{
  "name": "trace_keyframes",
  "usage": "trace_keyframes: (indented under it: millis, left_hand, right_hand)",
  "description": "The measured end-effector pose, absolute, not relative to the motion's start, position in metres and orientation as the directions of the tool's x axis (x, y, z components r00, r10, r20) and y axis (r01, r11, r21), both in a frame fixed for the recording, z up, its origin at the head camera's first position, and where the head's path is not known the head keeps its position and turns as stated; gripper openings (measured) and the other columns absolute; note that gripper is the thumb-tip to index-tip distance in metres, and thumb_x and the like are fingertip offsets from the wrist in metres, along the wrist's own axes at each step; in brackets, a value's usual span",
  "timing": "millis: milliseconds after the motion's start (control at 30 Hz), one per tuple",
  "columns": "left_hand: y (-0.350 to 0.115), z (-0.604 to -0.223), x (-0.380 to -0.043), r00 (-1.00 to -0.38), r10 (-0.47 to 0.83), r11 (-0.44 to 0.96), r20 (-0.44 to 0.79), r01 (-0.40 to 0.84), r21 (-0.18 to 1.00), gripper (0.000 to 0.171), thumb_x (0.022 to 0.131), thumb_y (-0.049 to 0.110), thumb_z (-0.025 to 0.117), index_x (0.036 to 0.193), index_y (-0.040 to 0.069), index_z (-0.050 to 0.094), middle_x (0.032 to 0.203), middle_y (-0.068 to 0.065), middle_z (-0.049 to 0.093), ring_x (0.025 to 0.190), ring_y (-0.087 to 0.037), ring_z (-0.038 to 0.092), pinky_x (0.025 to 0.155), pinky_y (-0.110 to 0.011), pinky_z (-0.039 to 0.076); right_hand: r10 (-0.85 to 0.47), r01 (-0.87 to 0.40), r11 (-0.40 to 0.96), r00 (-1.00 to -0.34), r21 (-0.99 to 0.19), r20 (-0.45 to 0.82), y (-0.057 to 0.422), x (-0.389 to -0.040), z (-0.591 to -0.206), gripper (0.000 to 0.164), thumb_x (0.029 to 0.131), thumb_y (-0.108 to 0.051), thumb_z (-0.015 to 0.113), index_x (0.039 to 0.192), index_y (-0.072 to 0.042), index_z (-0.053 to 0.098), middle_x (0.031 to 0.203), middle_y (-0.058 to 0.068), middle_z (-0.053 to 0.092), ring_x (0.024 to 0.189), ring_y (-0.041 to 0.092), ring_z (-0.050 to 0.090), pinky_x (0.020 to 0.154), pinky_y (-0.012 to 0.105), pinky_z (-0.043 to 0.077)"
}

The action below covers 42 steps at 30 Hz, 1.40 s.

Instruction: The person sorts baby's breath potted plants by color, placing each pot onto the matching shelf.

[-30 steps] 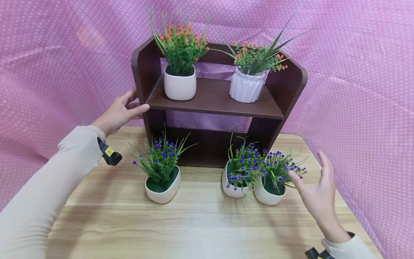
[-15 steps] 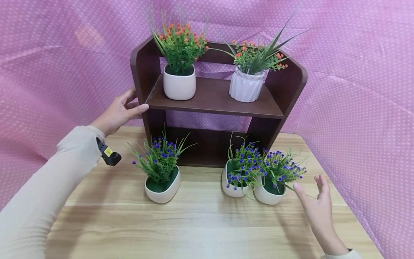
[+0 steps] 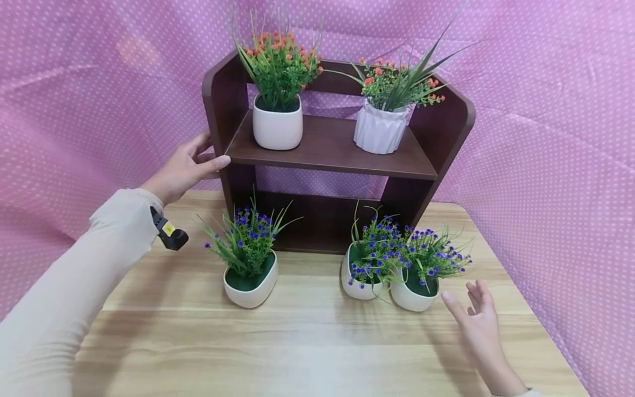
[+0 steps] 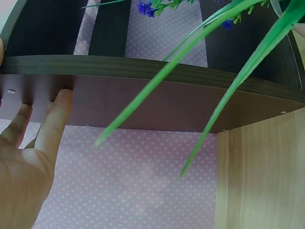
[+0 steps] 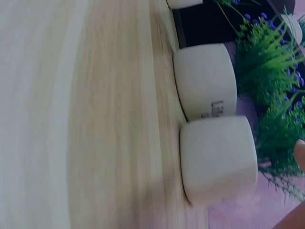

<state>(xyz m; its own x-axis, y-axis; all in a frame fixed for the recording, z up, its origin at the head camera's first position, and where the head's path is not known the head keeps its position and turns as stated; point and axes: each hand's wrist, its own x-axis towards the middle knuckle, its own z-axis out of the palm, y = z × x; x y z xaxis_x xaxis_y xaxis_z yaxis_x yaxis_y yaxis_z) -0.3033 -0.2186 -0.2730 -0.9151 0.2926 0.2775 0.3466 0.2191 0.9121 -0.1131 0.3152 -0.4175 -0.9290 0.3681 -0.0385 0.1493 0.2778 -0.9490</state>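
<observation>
Pink dotted cloth (image 3: 545, 165) behind a wood worktop (image 3: 238, 353), brown shelf (image 3: 327, 140) standing on it. Left grip (image 3: 179, 172) rests straight-fingered against its side; right grip (image 3: 477, 325) hangs loose-fingered just beside the rightmost flowerpot (image 3: 413, 299).

Dark lettering (image 5: 217, 109) beginning "Li" stands on the middle white pot (image 5: 202, 78), the rest unclear.

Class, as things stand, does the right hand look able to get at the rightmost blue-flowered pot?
Probably yes: the right hand is close beside the rightmost pot, and nothing shows between them; the neighbouring pot crowds only its far side.
</observation>
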Motion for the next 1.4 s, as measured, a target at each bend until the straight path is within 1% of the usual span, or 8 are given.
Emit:
trace_keyframes:
  millis: [200,333,433,567,800,900,1200,1400]
  left_hand:
    - [-0.218,-0.272,-0.303,-0.916,0.286,0.199,0.280,0.343,0.918,0.068,0.095,0.014,0.061,0.152,0.028,0.026,0.155,-0.008,0.030,0.129,-0.021,0.047,0.083,-0.020,0.055]
    - [-0.218,-0.272,-0.301,-0.916,0.287,0.219,0.281,0.348,0.912,0.068,0.095,0.016,0.060,0.152,0.029,0.026,0.155,-0.007,0.030,0.130,-0.022,0.046,0.083,-0.020,0.054]
    - [-0.218,-0.272,-0.301,-0.917,0.287,0.238,0.277,0.349,0.907,0.067,0.096,0.018,0.060,0.152,0.029,0.026,0.155,-0.007,0.030,0.130,-0.023,0.046,0.084,-0.020,0.054]
    - [-0.218,-0.272,-0.302,-0.918,0.291,0.249,0.268,0.343,0.906,0.067,0.096,0.019,0.060,0.152,0.031,0.025,0.155,-0.005,0.030,0.132,-0.024,0.044,0.084,-0.020,0.054]
    - [-0.219,-0.272,-0.302,-0.913,0.298,0.245,0.279,0.356,0.902,0.067,0.096,0.019,0.060,0.152,0.032,0.025,0.155,-0.006,0.030,0.131,-0.024,0.045,0.084,-0.020,0.054]
    - [-0.219,-0.273,-0.302,-0.910,0.298,0.244,0.288,0.365,0.898,0.067,0.096,0.018,0.059,0.152,0.031,0.026,0.155,-0.007,0.031,0.130,-0.022,0.046,0.083,-0.019,0.054]
    - [-0.220,-0.275,-0.303,-0.909,0.292,0.243,0.298,0.372,0.896,0.066,0.096,0.018,0.060,0.152,0.029,0.027,0.154,-0.008,0.032,0.124,-0.016,0.050,0.083,-0.018,0.054]
    - [-0.219,-0.274,-0.302,-0.910,0.297,0.248,0.289,0.366,0.897,0.067,0.096,0.019,0.059,0.152,0.032,0.025,0.155,-0.006,0.030,0.133,-0.025,0.043,0.084,-0.019,0.053]
  right_hand:
    - [0.306,0.147,0.309,-0.951,-0.940,-0.049,0.297,-0.118,-0.422,0.100,0.089,-0.024,0.069,0.153,-0.005,-0.006,0.159,0.020,0.008,0.145,0.036,0.009,0.119,0.049,0.012]
    - [0.271,0.160,0.294,-0.960,-0.942,-0.078,0.287,-0.124,-0.427,0.105,0.087,-0.023,0.072,0.152,-0.005,-0.009,0.158,0.022,0.002,0.145,0.038,0.007,0.118,0.050,0.014]
    - [0.273,0.162,0.289,-0.959,-0.943,-0.081,0.281,-0.128,-0.430,0.109,0.085,-0.019,0.074,0.152,-0.006,-0.011,0.158,0.025,0.002,0.144,0.041,0.009,0.118,0.050,0.015]
    - [0.295,0.152,0.317,-0.954,-0.936,-0.055,0.272,-0.135,-0.433,0.115,0.080,-0.013,0.078,0.152,-0.005,-0.010,0.155,0.030,0.006,0.140,0.046,0.018,0.116,0.052,0.021]
    - [0.371,0.083,0.303,-0.928,-0.949,0.038,0.261,-0.147,-0.440,0.108,0.072,-0.009,0.084,0.150,0.000,0.009,0.149,0.027,0.026,0.136,0.040,0.028,0.117,0.051,0.018]
    - [0.396,0.084,0.282,-0.918,-0.956,0.037,0.258,-0.150,-0.442,0.105,0.071,-0.008,0.084,0.148,0.001,0.013,0.147,0.027,0.030,0.135,0.039,0.030,0.117,0.050,0.019]
    - [0.418,0.135,0.261,-0.908,-0.956,-0.014,0.258,-0.152,-0.444,0.111,0.071,-0.012,0.085,0.150,0.000,0.008,0.149,0.028,0.026,0.137,0.041,0.028,0.117,0.050,0.018]
    - [0.416,0.162,0.269,-0.909,-0.949,-0.037,0.255,-0.151,-0.442,0.110,0.073,-0.011,0.082,0.151,0.001,0.005,0.151,0.030,0.023,0.138,0.042,0.026,0.118,0.049,0.017]
